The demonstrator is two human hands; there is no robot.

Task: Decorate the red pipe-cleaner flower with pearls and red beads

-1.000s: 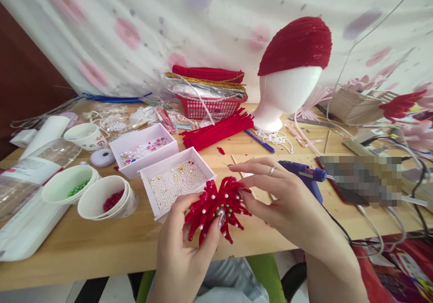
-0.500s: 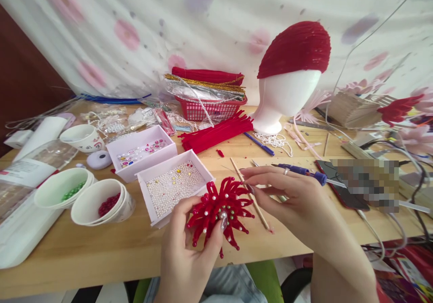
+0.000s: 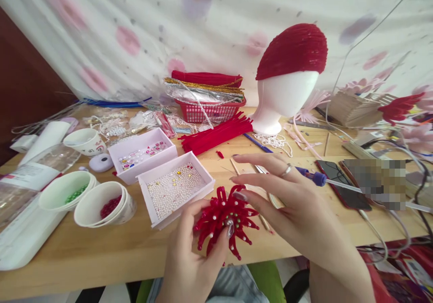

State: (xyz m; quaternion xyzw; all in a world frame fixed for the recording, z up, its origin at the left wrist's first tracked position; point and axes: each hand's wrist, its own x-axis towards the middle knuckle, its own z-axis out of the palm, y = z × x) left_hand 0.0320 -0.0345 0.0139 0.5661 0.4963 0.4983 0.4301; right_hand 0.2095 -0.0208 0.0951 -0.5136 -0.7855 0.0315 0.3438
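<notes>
A red flower of fuzzy pipe-cleaner loops, dotted with white and green beads and centred on a silvery one, is held above the table's front edge. My left hand grips it from the left, thumb across its middle and fingers partly hidden behind. Over its upper right side spreads my right hand, fingers apart, the thumb at the upper petals; whether it touches them I cannot tell. Beneath the right hand lie a thin wooden stick and scissors, partly covered. A blue glue gun sits behind that hand.
To the left stand a tray of pearl beads, a tray of gems and paper cups with red beads and green beads. Red pipe cleaners, a basket and a red-capped foam head are behind. Phones lie right.
My right hand has opened its fingers and moved slightly left and down over the flower's top petals. My left hand has shifted the flower a little right and down.
</notes>
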